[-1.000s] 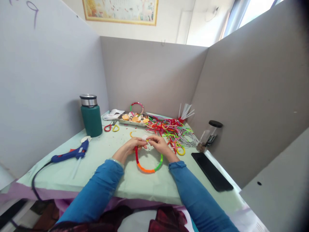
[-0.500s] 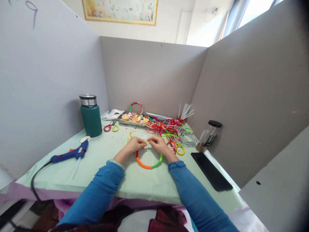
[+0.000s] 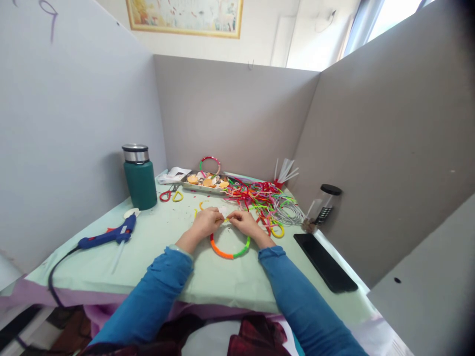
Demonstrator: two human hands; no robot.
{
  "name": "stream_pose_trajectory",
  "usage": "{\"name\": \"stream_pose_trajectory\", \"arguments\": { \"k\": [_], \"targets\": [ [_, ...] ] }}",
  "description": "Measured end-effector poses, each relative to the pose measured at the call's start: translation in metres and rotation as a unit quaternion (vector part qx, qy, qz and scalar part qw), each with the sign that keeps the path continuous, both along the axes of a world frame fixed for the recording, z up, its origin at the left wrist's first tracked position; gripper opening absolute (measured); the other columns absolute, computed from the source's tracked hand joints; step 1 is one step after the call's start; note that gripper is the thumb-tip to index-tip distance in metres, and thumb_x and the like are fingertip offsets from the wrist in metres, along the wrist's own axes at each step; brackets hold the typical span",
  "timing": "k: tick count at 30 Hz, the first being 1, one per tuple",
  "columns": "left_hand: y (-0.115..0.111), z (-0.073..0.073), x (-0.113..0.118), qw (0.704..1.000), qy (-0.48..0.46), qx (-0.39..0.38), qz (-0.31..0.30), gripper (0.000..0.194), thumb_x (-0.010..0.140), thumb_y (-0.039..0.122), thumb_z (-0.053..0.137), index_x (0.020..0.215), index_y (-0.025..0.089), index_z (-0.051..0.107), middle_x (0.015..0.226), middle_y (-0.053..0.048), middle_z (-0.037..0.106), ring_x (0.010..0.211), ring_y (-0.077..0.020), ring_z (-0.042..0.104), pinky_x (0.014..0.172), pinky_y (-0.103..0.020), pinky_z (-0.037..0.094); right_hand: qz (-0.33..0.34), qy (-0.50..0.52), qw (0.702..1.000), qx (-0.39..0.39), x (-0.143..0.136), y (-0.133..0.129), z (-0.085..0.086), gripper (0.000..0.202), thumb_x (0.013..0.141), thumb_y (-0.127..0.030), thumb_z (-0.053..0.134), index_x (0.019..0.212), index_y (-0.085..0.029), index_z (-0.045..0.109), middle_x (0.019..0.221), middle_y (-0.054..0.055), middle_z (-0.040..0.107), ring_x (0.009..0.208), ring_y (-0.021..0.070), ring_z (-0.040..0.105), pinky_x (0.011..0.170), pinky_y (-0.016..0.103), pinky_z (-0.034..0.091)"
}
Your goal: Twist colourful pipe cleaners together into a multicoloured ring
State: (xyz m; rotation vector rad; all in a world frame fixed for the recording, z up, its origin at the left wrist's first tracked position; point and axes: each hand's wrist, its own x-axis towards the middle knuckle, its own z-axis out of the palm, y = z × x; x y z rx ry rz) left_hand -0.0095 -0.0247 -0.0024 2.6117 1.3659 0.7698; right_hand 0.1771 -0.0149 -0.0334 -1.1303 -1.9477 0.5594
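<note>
A ring wrapped in orange, green and red sections (image 3: 223, 254) lies on the table in front of me, its far side hidden by my fingers. My left hand (image 3: 206, 222) is closed in a pinch at that far side. Opposite it, the fingertips of my right hand (image 3: 244, 223) also pinch together. Between the two hands shows a short bit of yellow pipe cleaner (image 3: 226, 219) at the ring. Which fingers press on the ring itself I cannot tell. Another curved yellow piece (image 3: 201, 204) lies just beyond my left hand.
At the left are a blue glue gun (image 3: 107, 238), a green flask (image 3: 140, 183) and scissors (image 3: 171, 195). A tray of shells (image 3: 202, 188), a second ring (image 3: 210, 159) and tangled pipe cleaners (image 3: 256, 194) lie at the back. A black phone (image 3: 324, 262) and a clear jar (image 3: 323, 210) stand at the right.
My left hand has turned and shifted slightly, its fingers rolling over at the yellow pipe cleaner. My right hand has barely moved, and the ring stays nearly in place.
</note>
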Motion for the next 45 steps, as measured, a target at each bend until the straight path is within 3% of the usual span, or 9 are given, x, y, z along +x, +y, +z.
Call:
{"name": "stream_pose_trajectory", "arguments": {
  "k": [9,17,26,32,38,45],
  "targets": [
    [0.0042,-0.0011,0.0019,0.997,-0.005,-0.047,0.06,0.023,0.079,0.032,0.049,0.091,0.024,0.067,0.088,-0.006,0.066,0.083,-0.0189,0.056,0.071,-0.025,0.036,-0.015,0.011,1.0,0.015,-0.003,-0.0053,0.0065,0.019,0.072,-0.02,0.051,0.083,-0.017,0.067,0.065,-0.001,0.059,0.056,0.0097,0.046,0.054,0.021,0.035],
    [0.0023,-0.0005,0.0012,0.998,0.025,-0.015,0.054,0.022,0.079,0.029,0.048,0.09,0.024,0.067,0.091,-0.005,0.064,0.083,-0.0173,0.056,0.071,-0.025,0.035,-0.024,0.0,0.999,0.028,-0.0038,-0.0061,0.0068,0.019,0.073,-0.019,0.051,0.083,-0.017,0.067,0.068,0.0,0.062,0.058,0.0102,0.048,0.057,0.022,0.036],
    [0.002,-0.0017,0.0054,0.996,0.044,-0.017,0.08,0.025,0.081,0.028,0.045,0.092,0.023,0.066,0.092,-0.007,0.064,0.086,-0.0191,0.056,0.071,-0.026,0.036,-0.035,-0.008,0.999,0.034,-0.0031,-0.0037,0.0037,0.02,0.073,-0.019,0.051,0.084,-0.018,0.067,0.069,0.001,0.063,0.059,0.011,0.049,0.057,0.022,0.037],
    [0.0059,-0.0035,0.0041,0.993,0.077,-0.045,0.077,0.026,0.074,0.023,0.052,0.098,0.024,0.063,0.097,-0.007,0.06,0.088,-0.0199,0.056,0.074,-0.027,0.037,-0.052,0.005,0.998,0.039,-0.0052,-0.0069,0.0074,0.02,0.073,-0.02,0.052,0.084,-0.019,0.068,0.07,0.001,0.063,0.06,0.0117,0.051,0.058,0.023,0.038],
    [0.0076,-0.0042,0.0024,0.993,0.086,0.002,0.078,0.022,0.077,0.022,0.047,0.089,0.021,0.065,0.088,-0.009,0.063,0.091,-0.0236,0.054,0.083,-0.035,0.031,-0.047,-0.001,0.998,0.049,-0.0049,-0.0077,0.0079,0.021,0.073,-0.02,0.051,0.085,-0.018,0.067,0.07,0.001,0.063,0.061,0.0118,0.051,0.058,0.023,0.037],
    [0.0096,-0.0073,0.0013,0.983,0.098,0.011,0.155,0.027,0.081,0.03,0.042,0.077,0.017,0.066,0.079,-0.013,0.064,0.087,-0.0266,0.054,0.08,-0.04,0.029,-0.068,0.014,0.997,0.045,-0.0044,-0.0055,0.0056,0.021,0.074,-0.023,0.05,0.085,-0.018,0.067,0.071,0.001,0.063,0.061,0.0124,0.052,0.057,0.023,0.038]
  ]
}}
